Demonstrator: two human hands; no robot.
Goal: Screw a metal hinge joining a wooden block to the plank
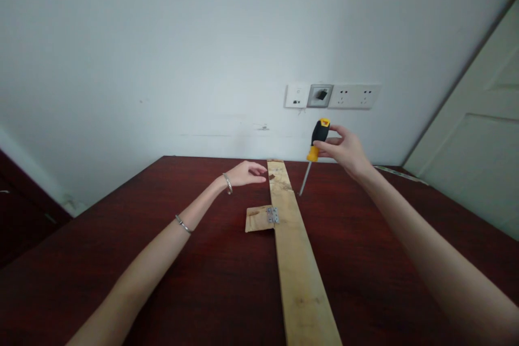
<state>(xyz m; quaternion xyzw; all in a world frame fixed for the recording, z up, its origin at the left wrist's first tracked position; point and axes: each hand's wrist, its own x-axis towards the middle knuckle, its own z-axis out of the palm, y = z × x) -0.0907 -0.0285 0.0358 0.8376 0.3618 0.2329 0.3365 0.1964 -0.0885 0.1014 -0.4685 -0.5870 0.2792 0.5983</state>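
Note:
A long wooden plank [298, 259] lies lengthwise on the dark red table. Against its left edge rests a small wooden piece [258, 219], joined to it by a metal hinge [273, 214] with screws in it. My right hand [344, 148] grips a yellow and black screwdriver [320, 132] by its handle, held tilted with the tip pointing down, just right of the plank. My left hand [246, 174] is open beside the plank's far end, fingers loosely curved and nothing in them. Whether its fingertips touch the plank I cannot tell.
The dark red table [194, 281] reaches back to a white wall [141, 54]. Wall sockets [354, 96] are set above its far edge, with a black plug [321, 95] in one. A pale strip [399, 174] lies at the back right, near a white door [478, 135].

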